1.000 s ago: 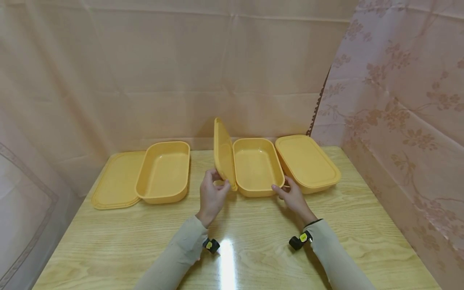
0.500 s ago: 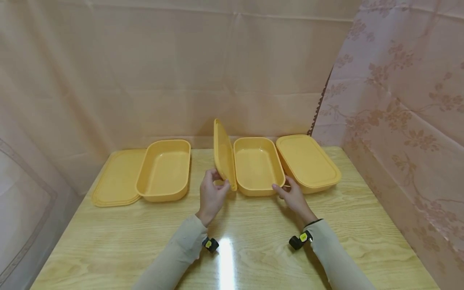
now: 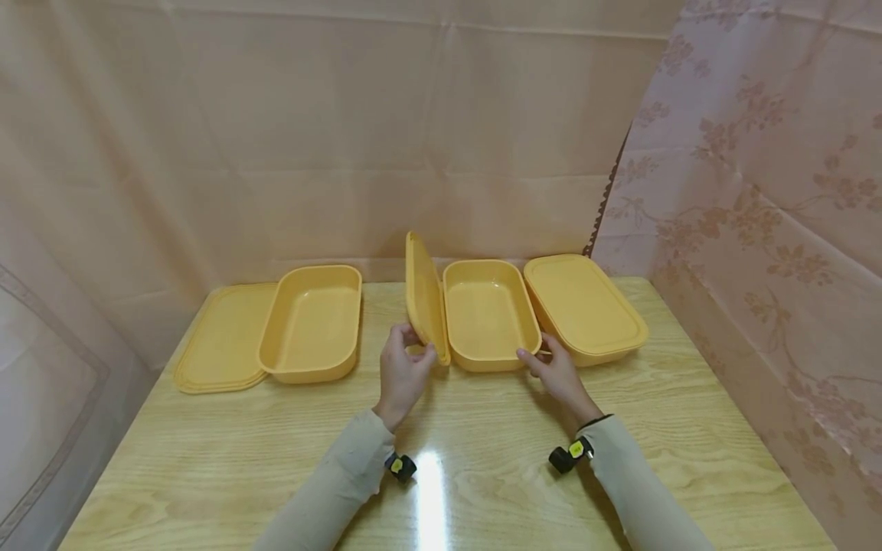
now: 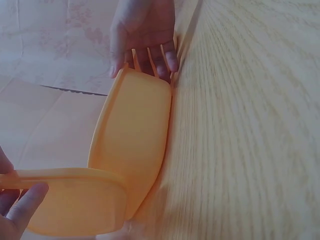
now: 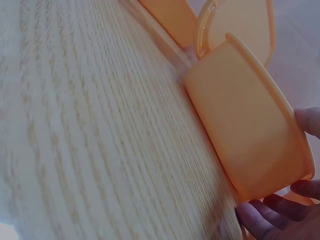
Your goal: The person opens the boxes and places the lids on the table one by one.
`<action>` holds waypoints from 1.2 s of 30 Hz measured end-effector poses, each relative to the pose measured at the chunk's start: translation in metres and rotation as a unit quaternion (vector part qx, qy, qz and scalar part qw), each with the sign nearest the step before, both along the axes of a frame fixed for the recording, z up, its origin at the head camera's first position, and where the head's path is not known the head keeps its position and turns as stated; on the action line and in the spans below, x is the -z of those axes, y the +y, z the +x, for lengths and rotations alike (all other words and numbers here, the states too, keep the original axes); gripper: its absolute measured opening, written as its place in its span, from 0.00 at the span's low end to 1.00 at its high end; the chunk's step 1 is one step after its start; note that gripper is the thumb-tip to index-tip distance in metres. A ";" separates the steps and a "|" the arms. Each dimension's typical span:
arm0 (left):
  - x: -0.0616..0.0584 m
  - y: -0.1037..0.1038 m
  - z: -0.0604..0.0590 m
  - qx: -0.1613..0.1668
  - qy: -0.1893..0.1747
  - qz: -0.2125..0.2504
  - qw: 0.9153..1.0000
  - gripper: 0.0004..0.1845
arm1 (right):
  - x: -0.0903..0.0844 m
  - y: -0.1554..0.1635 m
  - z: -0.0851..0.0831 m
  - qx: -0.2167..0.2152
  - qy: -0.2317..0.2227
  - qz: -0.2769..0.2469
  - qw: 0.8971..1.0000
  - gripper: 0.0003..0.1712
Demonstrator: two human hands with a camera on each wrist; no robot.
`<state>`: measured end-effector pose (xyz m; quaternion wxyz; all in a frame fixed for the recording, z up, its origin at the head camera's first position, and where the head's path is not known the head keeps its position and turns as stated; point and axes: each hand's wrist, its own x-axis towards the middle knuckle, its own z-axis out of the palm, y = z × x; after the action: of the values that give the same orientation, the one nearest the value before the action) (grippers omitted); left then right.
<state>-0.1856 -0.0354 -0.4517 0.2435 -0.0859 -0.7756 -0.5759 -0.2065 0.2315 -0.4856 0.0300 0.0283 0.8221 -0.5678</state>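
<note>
Lid (image 3: 425, 300) stands on edge against the left rim of the middle box (image 3: 491, 315), near the table's (image 3: 482, 474) centre back. Left hand (image 3: 403, 375) pinches its near corner, thumb and fingers curled round the rim. Right hand (image 3: 560, 376) rests with fingers lightly bent against the box's near right corner. Judged thin, light, smooth plastic, somewhat flexible; best held by the rim. Middle box and left box (image 3: 313, 323) hold nothing. Right box (image 3: 586, 308) is lidded, contents hidden. Spare lids (image 3: 222, 340) lie stacked far left.
</note>
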 end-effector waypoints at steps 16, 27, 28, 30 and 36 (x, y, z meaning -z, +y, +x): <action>0.006 0.003 0.000 -0.003 -0.007 -0.002 1.000 0.14 | 0.001 0.001 0.001 0.011 0.007 0.000 1.000 0.35; 0.007 0.007 0.000 0.006 -0.017 0.002 1.000 0.13 | 0.004 0.001 0.003 0.026 0.013 -0.002 1.000 0.36; 0.008 0.007 0.000 0.004 -0.017 -0.001 1.000 0.13 | 0.004 0.001 0.004 0.026 0.015 -0.001 1.000 0.36; 0.009 0.007 0.000 0.003 -0.019 -0.007 1.000 0.13 | 0.004 0.001 0.004 0.027 0.016 -0.001 1.000 0.35; 0.012 0.007 -0.002 0.000 -0.026 -0.009 1.000 0.13 | 0.005 0.001 0.004 0.030 0.017 -0.002 0.999 0.34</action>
<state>-0.1880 -0.0281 -0.4636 0.2220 -0.0734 -0.7871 -0.5707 -0.2028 0.2321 -0.4905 -0.0007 0.0428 0.8199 -0.5709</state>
